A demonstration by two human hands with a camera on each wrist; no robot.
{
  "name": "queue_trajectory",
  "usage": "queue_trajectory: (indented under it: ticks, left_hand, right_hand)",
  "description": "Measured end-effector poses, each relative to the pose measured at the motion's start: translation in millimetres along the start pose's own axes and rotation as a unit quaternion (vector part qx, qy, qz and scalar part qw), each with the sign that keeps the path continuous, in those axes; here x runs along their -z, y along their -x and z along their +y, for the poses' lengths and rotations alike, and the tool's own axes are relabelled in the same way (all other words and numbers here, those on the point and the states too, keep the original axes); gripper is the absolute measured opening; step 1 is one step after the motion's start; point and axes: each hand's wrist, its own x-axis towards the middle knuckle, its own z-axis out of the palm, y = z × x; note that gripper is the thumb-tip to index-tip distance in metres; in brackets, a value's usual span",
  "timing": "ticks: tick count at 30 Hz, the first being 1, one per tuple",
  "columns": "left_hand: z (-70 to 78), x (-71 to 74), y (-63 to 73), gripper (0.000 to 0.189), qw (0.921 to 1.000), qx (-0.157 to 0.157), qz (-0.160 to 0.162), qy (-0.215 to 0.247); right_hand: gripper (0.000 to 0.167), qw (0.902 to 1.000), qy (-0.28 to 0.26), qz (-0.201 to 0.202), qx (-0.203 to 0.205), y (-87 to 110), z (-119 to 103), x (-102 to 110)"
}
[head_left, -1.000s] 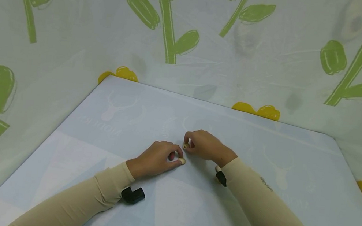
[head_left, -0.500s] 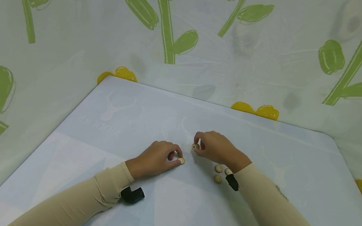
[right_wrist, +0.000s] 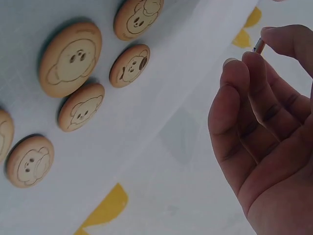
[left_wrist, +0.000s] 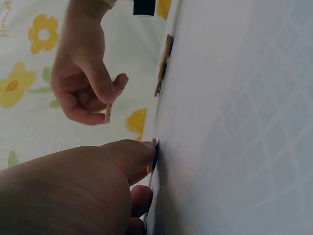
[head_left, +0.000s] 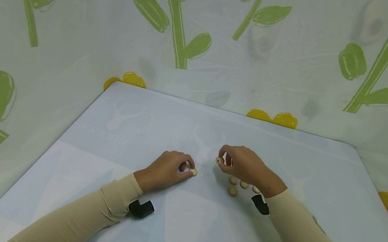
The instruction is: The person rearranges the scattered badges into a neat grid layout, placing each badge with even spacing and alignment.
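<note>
My left hand pinches a round wooden button between thumb and forefinger, right at the tabletop. In the left wrist view that button is seen nearly edge-on against the surface. To the right, my right hand holds another wooden button by thumb and fingertips, raised over the table. Edge-on in the right wrist view, this button shows only as a thin sliver. Several loose buttons lie below the right hand. Up close, a button shows two holes and an engraved animal face.
The pale blue-and-white tabletop is printed with faint deer heads. A light curtain with green stems and yellow flowers surrounds it on the far and left sides. Black wrist cameras hang below both sleeves.
The right hand has moved right, carrying its button away from the left hand. Several buttons on the table, earlier covered by the right arm, now show. The left hand stays in place.
</note>
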Motion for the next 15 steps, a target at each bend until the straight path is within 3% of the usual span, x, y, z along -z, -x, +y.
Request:
queue_trajectory:
  ticks: [15]
  left_hand:
    - [1.3,1.5,0.9,0.014,1.0000,0.002,-0.005,0.008]
  right_hand:
    - [0.014,0.9986,-0.018,0.048,-0.012,35.2,7.8,-3.4]
